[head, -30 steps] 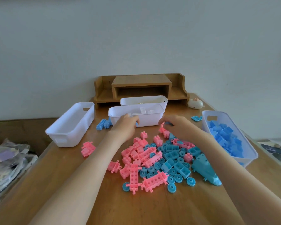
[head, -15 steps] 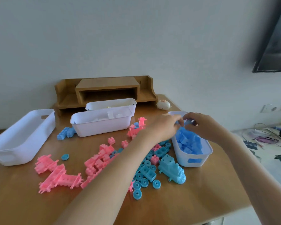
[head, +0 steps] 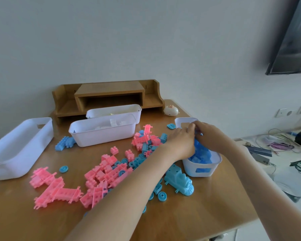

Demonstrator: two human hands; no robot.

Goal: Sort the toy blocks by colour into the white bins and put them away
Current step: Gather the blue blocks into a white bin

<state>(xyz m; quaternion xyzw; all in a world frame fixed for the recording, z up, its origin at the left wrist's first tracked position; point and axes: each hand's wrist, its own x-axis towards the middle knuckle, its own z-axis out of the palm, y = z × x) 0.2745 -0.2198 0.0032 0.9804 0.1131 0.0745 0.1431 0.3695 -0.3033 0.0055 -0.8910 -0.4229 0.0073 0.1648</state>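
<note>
**On the table (head: 198, 214): blue partly binned, pink untouched**

By the left edge a white bin (head: 19, 146) stands empty. Pink blocks (head: 101, 173), blue wheels (head: 162, 196) and a blue train (head: 179, 181) lie loose mid-table. At the right edge the blue bin (head: 202, 168) holds blue blocks (head: 201, 153). The left hand (head: 181, 143) and right hand (head: 210, 136) meet over it, fingers curled; I cannot tell whether they pinch anything. Both have come over from the pile since a second ago

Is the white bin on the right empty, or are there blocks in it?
Not empty. The white bin holds a heap of blue blocks reaching about its rim, and blue shows through its handle slot.
</note>
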